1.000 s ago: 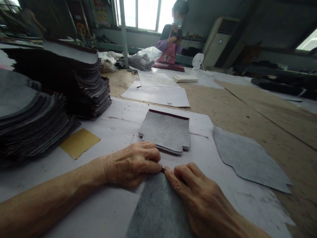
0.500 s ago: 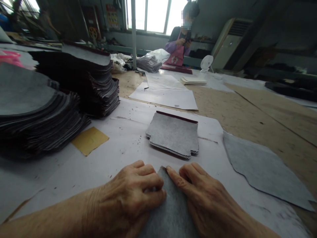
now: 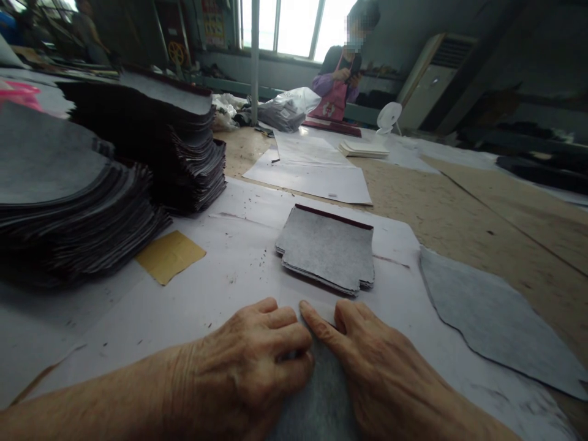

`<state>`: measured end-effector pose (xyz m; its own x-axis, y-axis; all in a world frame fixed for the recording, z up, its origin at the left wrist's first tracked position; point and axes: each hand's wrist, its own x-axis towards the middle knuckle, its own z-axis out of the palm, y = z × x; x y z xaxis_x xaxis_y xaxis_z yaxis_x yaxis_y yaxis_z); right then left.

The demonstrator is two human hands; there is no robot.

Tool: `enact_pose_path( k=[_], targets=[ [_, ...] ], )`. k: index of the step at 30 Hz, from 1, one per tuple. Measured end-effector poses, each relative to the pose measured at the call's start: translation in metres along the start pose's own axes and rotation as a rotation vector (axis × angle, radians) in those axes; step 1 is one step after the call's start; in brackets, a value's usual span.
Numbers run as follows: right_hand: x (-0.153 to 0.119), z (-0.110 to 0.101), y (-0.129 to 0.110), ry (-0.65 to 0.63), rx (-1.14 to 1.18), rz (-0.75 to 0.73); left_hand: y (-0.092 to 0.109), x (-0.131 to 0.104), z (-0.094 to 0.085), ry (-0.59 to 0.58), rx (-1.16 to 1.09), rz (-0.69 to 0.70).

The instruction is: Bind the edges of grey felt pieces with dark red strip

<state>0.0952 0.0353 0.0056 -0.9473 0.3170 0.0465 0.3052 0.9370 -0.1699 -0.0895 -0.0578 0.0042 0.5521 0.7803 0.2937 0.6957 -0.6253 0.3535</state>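
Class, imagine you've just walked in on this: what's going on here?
A person is working at a table, with the left hand and right hand on either side of a grey piece on white paper. Just beyond the hands lies a small stack of notched grey pieces. Two thick piles stand to the left, near a yellow square; a larger grey piece lies to the right. Across the table is a co-worker in a pink apron.
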Motion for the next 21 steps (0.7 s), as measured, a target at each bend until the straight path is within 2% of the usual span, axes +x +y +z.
enact_pose_path(
  k=[3, 6, 8, 11, 13, 15, 17, 19, 21],
  targets=[
    [0.002, -0.010, 0.006, -0.028, 0.176, 0.070, 0.000, -0.001, -0.001, -0.020, -0.017, -0.016],
    [-0.004, -0.015, 0.013, 0.100, 0.410, 0.165, 0.001, -0.001, -0.002, -0.033, -0.016, -0.029],
    [-0.010, -0.013, 0.015, 0.192, 0.392, 0.225, 0.001, 0.000, -0.003, -0.028, -0.021, -0.030],
    [-0.019, -0.010, 0.010, 0.173, 0.271, 0.339, 0.001, 0.000, -0.005, -0.012, -0.077, -0.049],
    [-0.020, -0.010, 0.004, 0.116, 0.282, 0.441, 0.000, -0.002, -0.004, 0.102, -0.149, -0.046],
    [-0.019, -0.009, -0.002, 0.116, 0.313, 0.481, -0.004, -0.003, 0.000, 0.300, -0.169, -0.030],
    [-0.016, -0.003, -0.006, 0.205, 0.300, 0.372, -0.012, -0.002, 0.006, 0.441, -0.095, -0.029],
    [-0.011, 0.009, -0.007, 0.390, 0.244, 0.177, -0.019, 0.000, 0.013, 0.451, -0.014, -0.009],
    [-0.006, 0.022, -0.004, 0.583, 0.187, 0.036, -0.023, 0.002, 0.018, 0.408, -0.001, 0.016]
  ],
)
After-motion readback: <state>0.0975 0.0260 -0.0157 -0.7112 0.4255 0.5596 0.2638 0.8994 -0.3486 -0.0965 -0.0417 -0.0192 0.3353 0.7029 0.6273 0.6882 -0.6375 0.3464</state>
